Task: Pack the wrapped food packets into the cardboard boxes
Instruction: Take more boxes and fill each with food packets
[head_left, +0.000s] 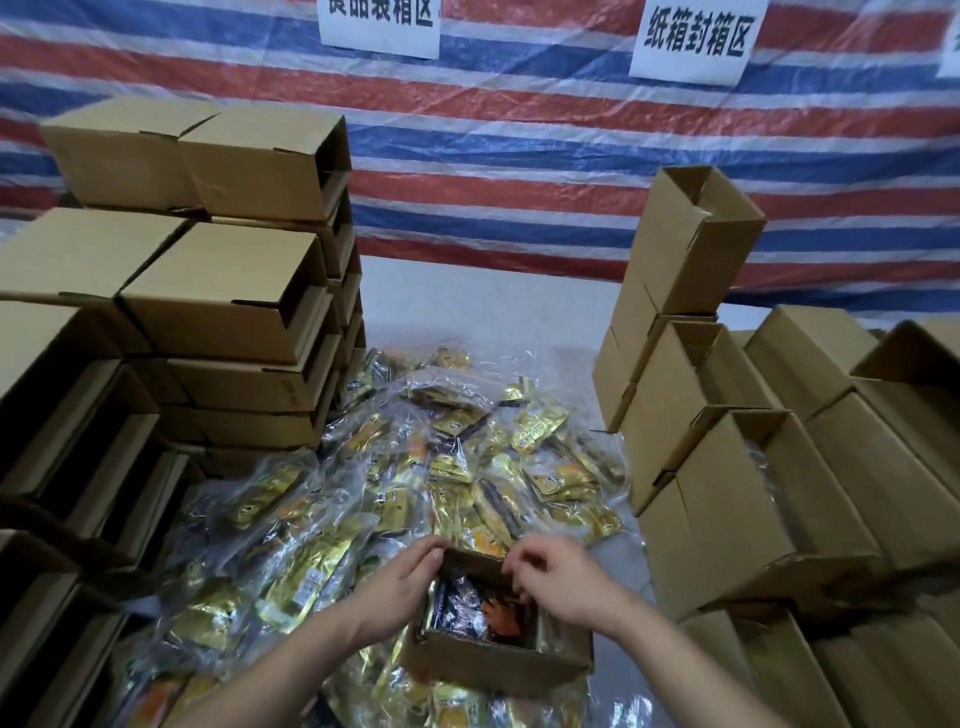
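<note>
Resting against the box's (493, 662) left wall, the left hand (400, 592) lies with fingers nearly straight. The right hand (558, 577) curls its fingers over the far rim, though whether they pinch anything cannot be told. Packets (483, 608) (dark and orange wrappers) fill the box, directly below both hands; a loose pile (467, 457) surrounds it.

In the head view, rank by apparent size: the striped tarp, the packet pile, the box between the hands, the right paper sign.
1. striped tarp
2. packet pile
3. box between the hands
4. right paper sign, though it is farther away, so real size is unsure.
</note>
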